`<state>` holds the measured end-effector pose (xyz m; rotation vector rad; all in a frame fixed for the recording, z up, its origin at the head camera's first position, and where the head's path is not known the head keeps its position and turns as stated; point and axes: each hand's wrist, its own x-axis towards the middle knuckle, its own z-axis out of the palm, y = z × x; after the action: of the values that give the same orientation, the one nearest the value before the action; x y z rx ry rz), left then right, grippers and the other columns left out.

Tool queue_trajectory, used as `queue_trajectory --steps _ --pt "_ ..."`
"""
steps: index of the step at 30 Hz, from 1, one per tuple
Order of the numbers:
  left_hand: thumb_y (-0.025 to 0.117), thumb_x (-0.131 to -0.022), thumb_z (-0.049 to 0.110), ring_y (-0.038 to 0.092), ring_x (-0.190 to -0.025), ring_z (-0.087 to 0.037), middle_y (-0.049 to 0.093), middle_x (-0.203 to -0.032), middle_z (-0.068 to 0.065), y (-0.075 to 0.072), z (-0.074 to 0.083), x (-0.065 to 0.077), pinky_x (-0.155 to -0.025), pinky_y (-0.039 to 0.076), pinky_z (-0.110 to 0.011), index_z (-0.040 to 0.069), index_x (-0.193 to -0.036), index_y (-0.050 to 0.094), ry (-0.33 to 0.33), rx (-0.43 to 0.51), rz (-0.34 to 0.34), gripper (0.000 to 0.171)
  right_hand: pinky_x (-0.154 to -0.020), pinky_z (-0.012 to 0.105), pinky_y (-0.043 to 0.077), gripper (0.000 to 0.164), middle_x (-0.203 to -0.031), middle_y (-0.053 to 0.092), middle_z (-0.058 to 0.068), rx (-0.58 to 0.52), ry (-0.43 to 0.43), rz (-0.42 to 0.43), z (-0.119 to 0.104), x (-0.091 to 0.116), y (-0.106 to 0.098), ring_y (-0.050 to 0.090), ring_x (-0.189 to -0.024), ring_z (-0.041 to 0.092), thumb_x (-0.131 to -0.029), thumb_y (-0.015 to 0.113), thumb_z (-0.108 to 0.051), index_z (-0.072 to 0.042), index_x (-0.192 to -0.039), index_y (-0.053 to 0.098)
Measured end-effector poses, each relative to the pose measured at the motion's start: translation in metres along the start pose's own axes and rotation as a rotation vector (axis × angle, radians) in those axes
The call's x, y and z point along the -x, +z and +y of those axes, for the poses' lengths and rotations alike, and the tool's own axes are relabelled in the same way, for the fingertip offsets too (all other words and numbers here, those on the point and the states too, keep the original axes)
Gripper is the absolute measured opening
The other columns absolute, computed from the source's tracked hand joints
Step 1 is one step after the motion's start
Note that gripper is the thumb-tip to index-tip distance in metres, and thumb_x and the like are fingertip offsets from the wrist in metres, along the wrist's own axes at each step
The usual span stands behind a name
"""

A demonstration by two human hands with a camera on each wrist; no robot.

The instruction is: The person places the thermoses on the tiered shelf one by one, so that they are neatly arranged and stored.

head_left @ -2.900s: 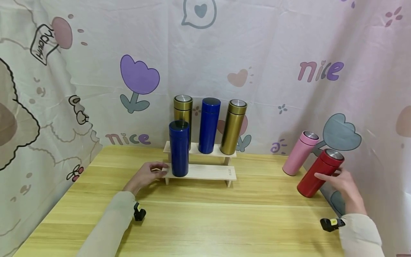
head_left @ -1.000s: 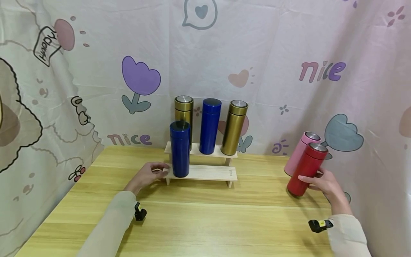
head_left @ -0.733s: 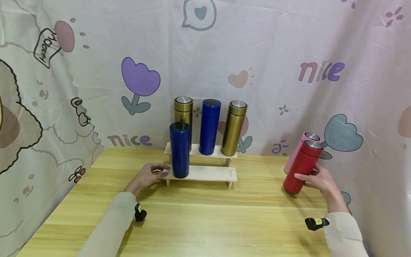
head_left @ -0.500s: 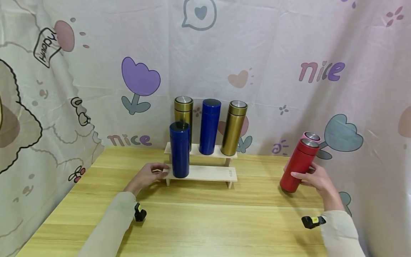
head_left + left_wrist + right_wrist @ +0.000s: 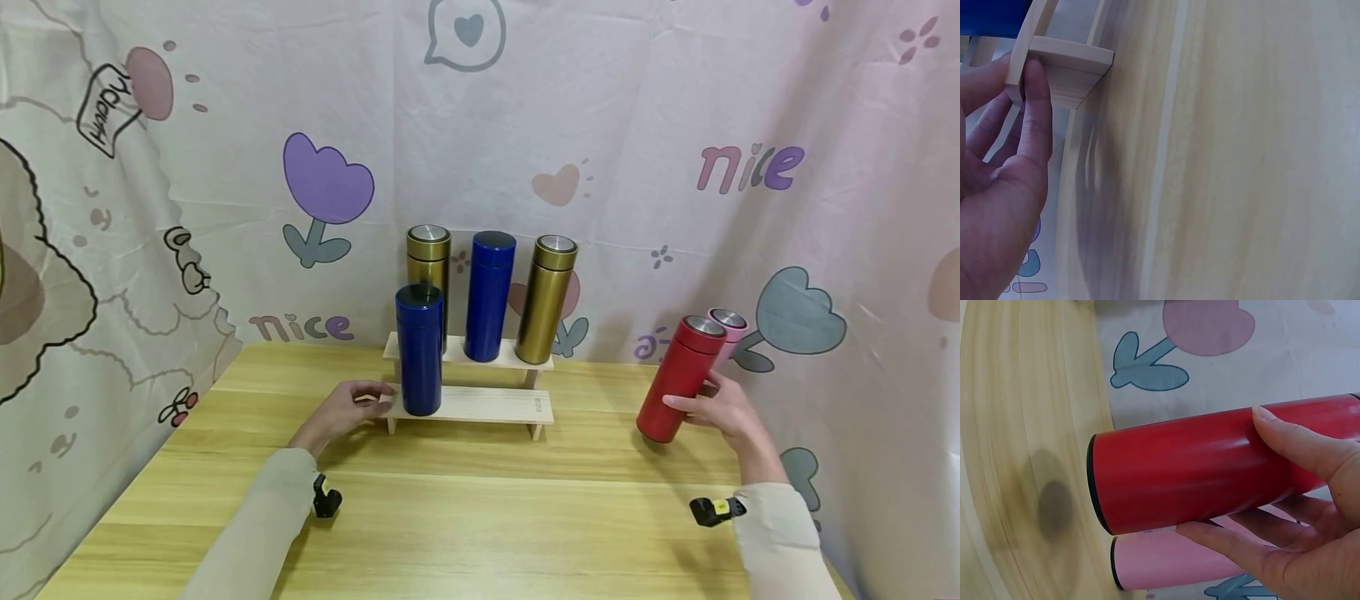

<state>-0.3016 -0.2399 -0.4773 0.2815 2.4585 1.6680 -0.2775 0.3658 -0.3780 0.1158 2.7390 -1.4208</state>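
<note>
My right hand (image 5: 723,408) grips a red thermos bottle (image 5: 678,379) around its middle, thumb on the near side. In the right wrist view the bottle's dark base hangs over the table, its shadow apart from it. My left hand (image 5: 1007,169) pinches the end of the lower board of a two-tier wooden stand (image 5: 495,404), thumb above and fingers beneath. Close beside that hand, a blue thermos (image 5: 421,350) stands upright on the lower board's left end. The upper board holds a gold thermos (image 5: 429,250) at left, partly hidden, a blue one (image 5: 491,296) and another gold one (image 5: 547,300).
A pink thermos (image 5: 1166,562) stands behind the red one, mostly hidden by it in the head view. The wooden table (image 5: 465,525) reaches back to a printed curtain (image 5: 630,100). Each wrist wears a small black camera, such as the left one (image 5: 326,497).
My right hand has lifted the red thermos and carried it left from the table's right edge, now overlapping the pink one. The left hand has stayed on the stand.
</note>
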Motion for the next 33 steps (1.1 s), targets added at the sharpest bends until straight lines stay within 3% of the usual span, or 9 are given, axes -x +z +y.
queue_trajectory --steps 20,33 --pt "0.071 -0.099 0.027 0.065 -0.11 -0.02 0.06 -0.139 -0.019 0.001 0.001 0.001 -0.098 0.056 -0.04 0.004 -0.136 0.064 -0.019 0.001 0.005 0.044 -0.096 0.051 0.059 0.091 -0.155 0.04 0.033 -0.037 -0.053 -0.053 -0.025 -0.006 0.02 0.05 -0.135 0.051 -0.093 0.077 -0.032 0.003 -0.159 0.025" --pt "0.07 -0.099 0.028 0.065 -0.114 -0.021 0.059 -0.14 -0.018 0.0 0.0 0.001 -0.098 0.056 -0.037 0.004 -0.137 0.063 -0.014 -0.013 -0.003 0.045 -0.1 0.053 0.057 0.099 -0.159 0.035 0.033 -0.083 -0.023 -0.095 -0.039 -0.009 0.038 0.045 -0.141 0.051 -0.093 0.077 -0.028 0.004 -0.162 0.015"
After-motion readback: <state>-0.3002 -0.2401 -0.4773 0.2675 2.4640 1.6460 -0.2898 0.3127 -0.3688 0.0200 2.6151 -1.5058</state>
